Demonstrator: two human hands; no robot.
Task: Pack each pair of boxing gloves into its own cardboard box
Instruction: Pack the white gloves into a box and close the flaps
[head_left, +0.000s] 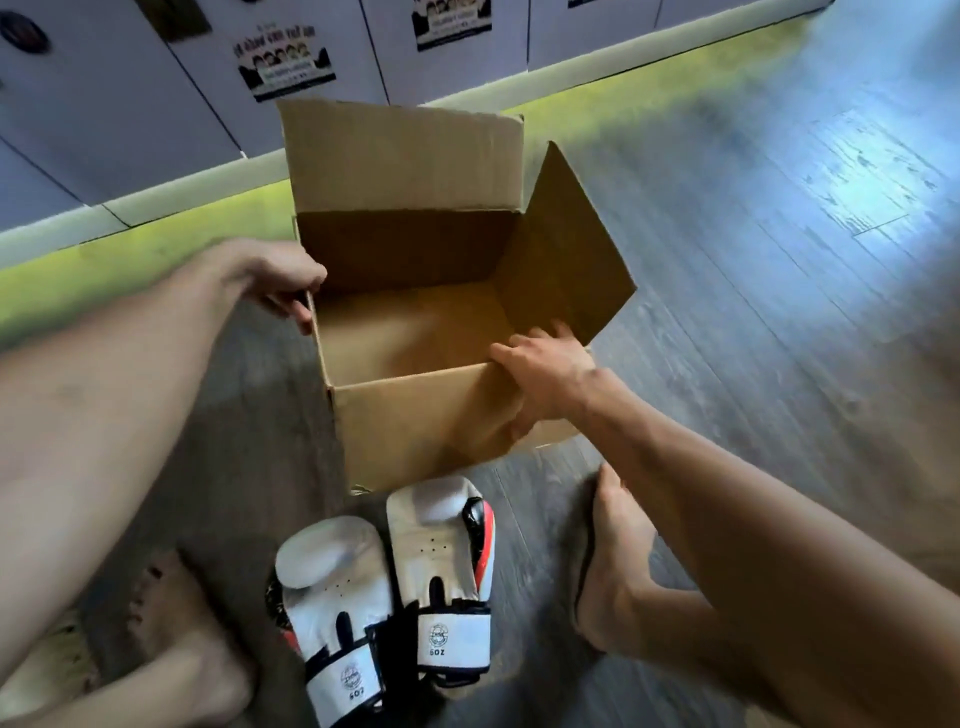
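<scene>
Head: left hand (284, 292), right hand (543, 375) grip box (415, 421) rim; gloves (436, 556) apart

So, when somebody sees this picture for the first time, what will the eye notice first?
The open cardboard box stands in the middle on the grey wooden floor, back and right flaps raised, with nothing visible inside. The left hand holds its left wall and the right hand holds its near right corner. Just in front of the box, two white boxing gloves lie side by side on the floor.
</scene>
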